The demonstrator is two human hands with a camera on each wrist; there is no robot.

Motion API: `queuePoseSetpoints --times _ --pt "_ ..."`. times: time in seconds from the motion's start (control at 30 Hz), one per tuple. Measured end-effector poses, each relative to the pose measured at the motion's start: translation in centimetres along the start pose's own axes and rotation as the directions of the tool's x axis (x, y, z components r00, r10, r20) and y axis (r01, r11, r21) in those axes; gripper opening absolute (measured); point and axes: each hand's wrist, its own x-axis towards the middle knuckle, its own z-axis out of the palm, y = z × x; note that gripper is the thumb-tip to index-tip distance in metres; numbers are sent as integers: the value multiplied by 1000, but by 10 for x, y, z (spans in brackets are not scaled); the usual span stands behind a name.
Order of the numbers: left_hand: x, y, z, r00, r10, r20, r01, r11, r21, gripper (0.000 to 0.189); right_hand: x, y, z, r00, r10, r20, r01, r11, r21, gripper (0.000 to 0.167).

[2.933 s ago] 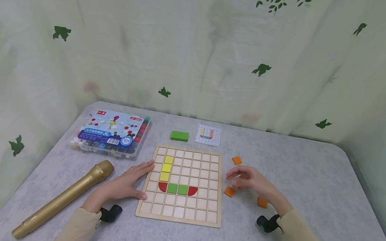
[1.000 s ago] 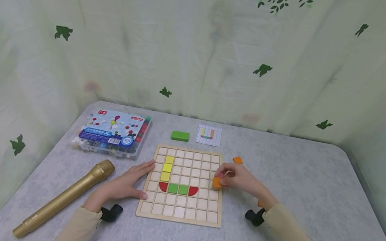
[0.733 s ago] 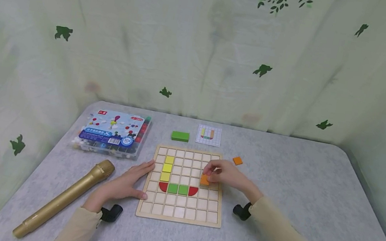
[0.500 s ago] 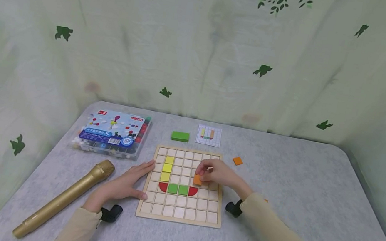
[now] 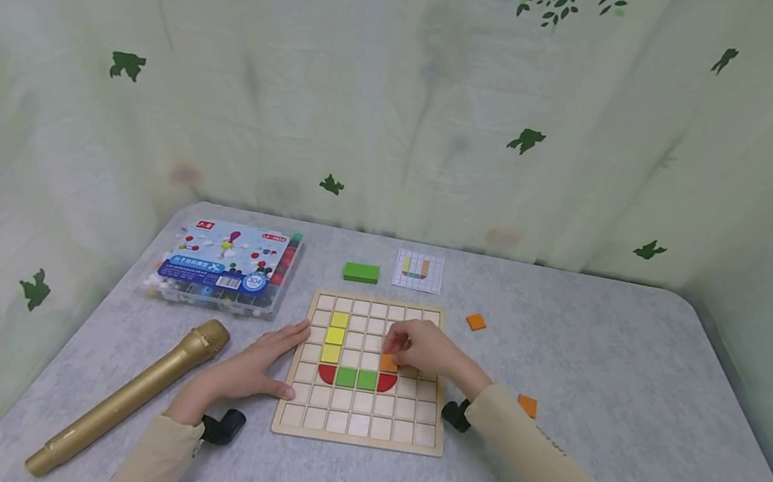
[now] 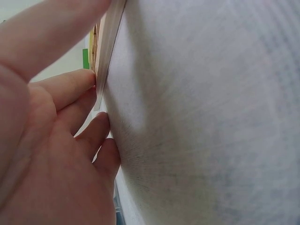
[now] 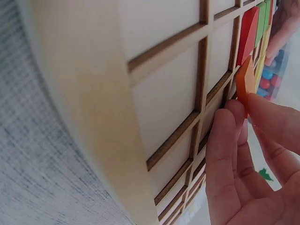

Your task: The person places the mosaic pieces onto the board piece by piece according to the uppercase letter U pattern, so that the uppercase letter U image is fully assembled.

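In the head view, my right hand (image 5: pixel 426 350) pinches an orange square tile (image 5: pixel 388 363) between thumb and fingers, over the wooden grid board (image 5: pixel 355 441). The right wrist view shows this orange tile (image 7: pixel 244 82) slightly tilted at the cell beside a red quarter-round piece (image 7: pixel 247 35). On the board stand a column of yellow tiles (image 5: pixel 335 337) and a row with two green tiles (image 5: pixel 355 378) between red rounded pieces (image 5: pixel 326 373). My left hand (image 5: pixel 248 371) rests at the board's left edge, fingers extended; its fingertips (image 6: pixel 86 77) touch the frame in the left wrist view.
Two loose orange tiles, one behind (image 5: pixel 476 322) and one nearer (image 5: pixel 527 405), lie right of the board. Behind it are a green block (image 5: pixel 361 272) and a pattern card (image 5: pixel 416 283). A plastic box (image 5: pixel 218 269) and a gold microphone (image 5: pixel 129 398) lie at left.
My right hand has picked up an orange tile from right of the board and carried it left to the cell above the right red piece. The left hand has stayed put.
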Motion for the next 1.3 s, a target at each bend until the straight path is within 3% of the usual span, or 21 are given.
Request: queuePoseSetpoints --times 0.17,0.3,0.4,0.5,0.67,0.93,1.3 --pt "0 0 0 1000 -6 0 6 1000 0 94 -1 1 0 1000 13 -5 -13 1000 11 15" --pt "0 0 0 1000 -8 0 8 1000 8 93 -4 7 -3 1000 3 3 -3 991 132 9" --pt "0 0 0 1000 -7 0 7 1000 10 93 -10 16 -10 1000 -2 24 -5 958 288 8" --pt "0 1 0 1000 -7 0 7 1000 7 93 -20 26 -19 999 4 42 -21 911 411 18" --pt "0 1 0 1000 -7 0 7 1000 6 93 -42 46 -36 999 24 38 -40 864 502 29" --pt "0 0 0 1000 -6 1 6 1000 10 94 -87 72 -59 998 65 -19 -47 862 505 33" --pt "0 0 0 1000 0 -1 0 1000 2 93 -139 100 -74 987 138 -79 -87 884 459 30"
